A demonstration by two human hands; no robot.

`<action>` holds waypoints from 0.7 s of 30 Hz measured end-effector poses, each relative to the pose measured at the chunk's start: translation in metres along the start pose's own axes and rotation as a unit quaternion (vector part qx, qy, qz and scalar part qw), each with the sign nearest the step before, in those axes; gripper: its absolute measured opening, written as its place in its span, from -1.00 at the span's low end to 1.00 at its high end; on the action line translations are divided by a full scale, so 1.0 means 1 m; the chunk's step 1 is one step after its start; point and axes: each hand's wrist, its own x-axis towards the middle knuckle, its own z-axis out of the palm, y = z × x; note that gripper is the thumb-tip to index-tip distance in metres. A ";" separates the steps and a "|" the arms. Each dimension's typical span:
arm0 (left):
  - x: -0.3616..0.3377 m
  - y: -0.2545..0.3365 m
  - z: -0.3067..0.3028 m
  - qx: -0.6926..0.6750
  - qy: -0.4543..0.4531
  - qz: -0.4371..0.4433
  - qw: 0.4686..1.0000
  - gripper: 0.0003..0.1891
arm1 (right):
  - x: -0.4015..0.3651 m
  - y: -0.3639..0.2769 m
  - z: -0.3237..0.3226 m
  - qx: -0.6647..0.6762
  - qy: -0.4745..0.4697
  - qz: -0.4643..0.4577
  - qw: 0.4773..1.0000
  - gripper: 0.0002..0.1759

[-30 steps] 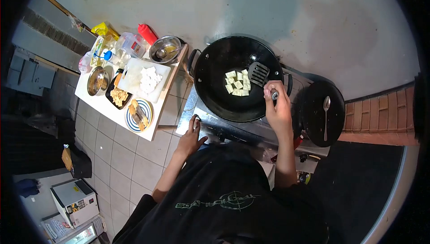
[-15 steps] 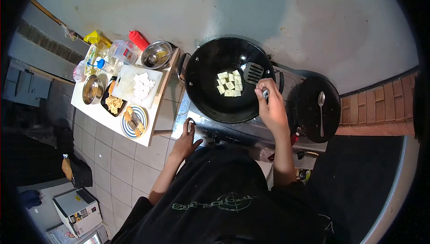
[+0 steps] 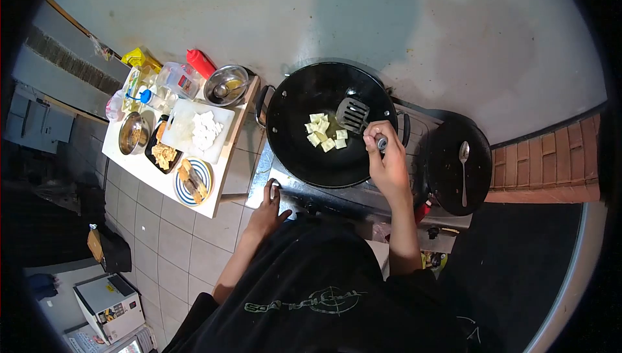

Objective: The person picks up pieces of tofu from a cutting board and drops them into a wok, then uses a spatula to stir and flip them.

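My right hand is closed round the handle of a slotted spatula, whose head is inside a large black wok. Just left of the spatula head, pale cubes lie in a loose cluster on the wok's bottom. My left hand rests at the left front edge of the metal stove, fingers apart, with a ring-like shiny thing at one finger. Nothing is seen held in it.
A side table at left carries a white cutting board with white pieces, metal bowls, a striped plate and a red bottle. Right of the wok, a spoon lies on a black round lid or pan.
The spatula head has moved left towards the cubes, which have shifted from a neat block into a looser, scattered group. My left hand stays by the stove edge.
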 end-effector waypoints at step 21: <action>-0.001 -0.005 0.001 -0.006 -0.021 -0.009 1.000 -0.14 | -0.005 0.004 0.016 -0.010 0.022 -0.004 1.000 -0.91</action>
